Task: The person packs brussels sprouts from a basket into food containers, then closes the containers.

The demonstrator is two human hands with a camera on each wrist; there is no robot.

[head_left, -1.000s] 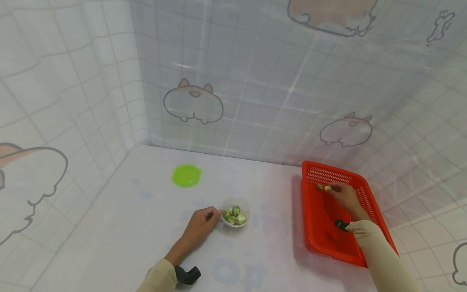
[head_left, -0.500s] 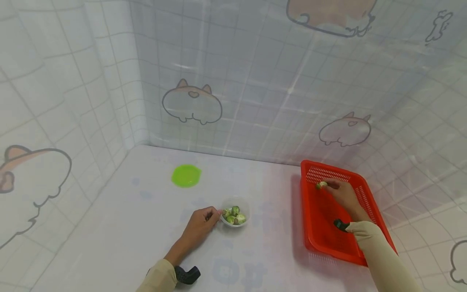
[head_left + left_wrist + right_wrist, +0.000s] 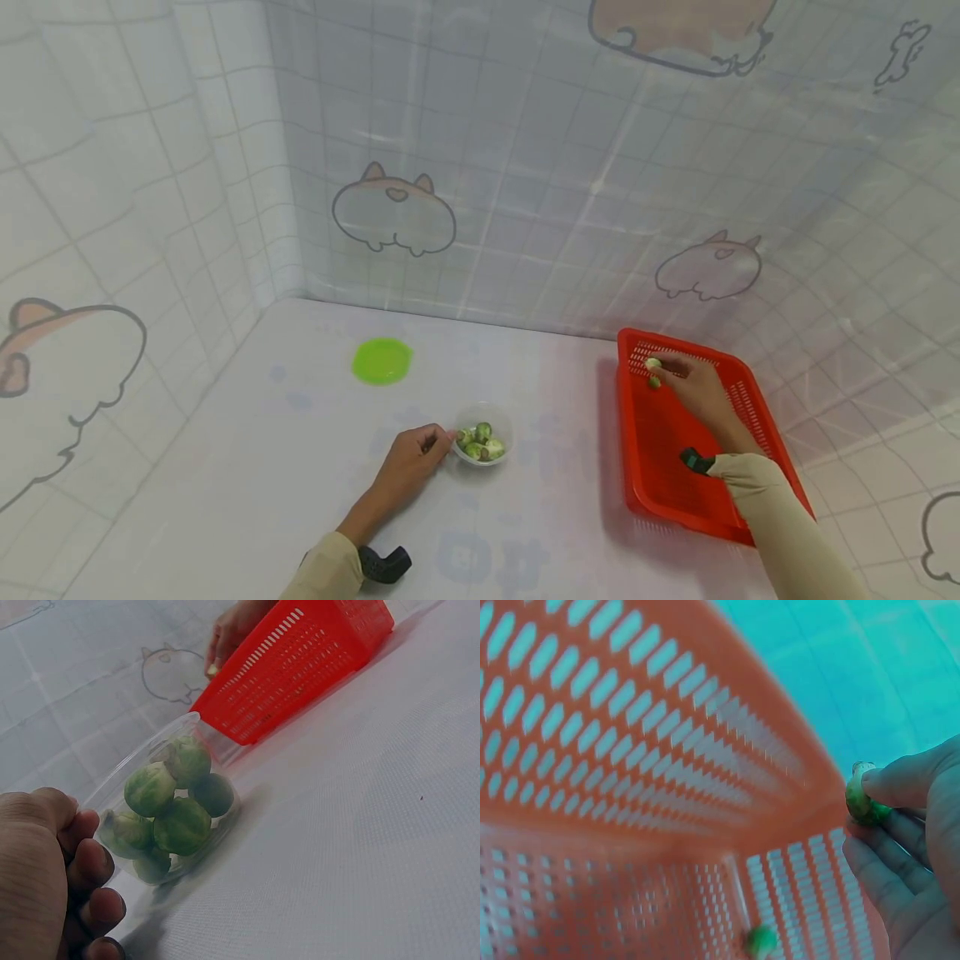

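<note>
A clear plastic tub [image 3: 482, 458] with several Brussels sprouts [image 3: 180, 825] inside stands mid-table. My left hand [image 3: 414, 457] pinches its rim between thumb and index finger, as the left wrist view shows. Over the far part of the red basket [image 3: 652, 492], my right hand [image 3: 697, 387] pinches one Brussels sprout [image 3: 864, 799] between thumb and fingertips. Another Brussels sprout [image 3: 761, 941] lies lower in the basket, below the held one in the right wrist view.
A bright green lid [image 3: 382, 361] lies on the white table [image 3: 300, 467] behind and left of the tub. The basket stands at the right, near the patterned curtain [image 3: 525, 208] that rises behind the table.
My right hand has lifted a Brussels sprout up and slightly left from the basket, apart from the other one there. My left hand and the tub have stayed in place.
</note>
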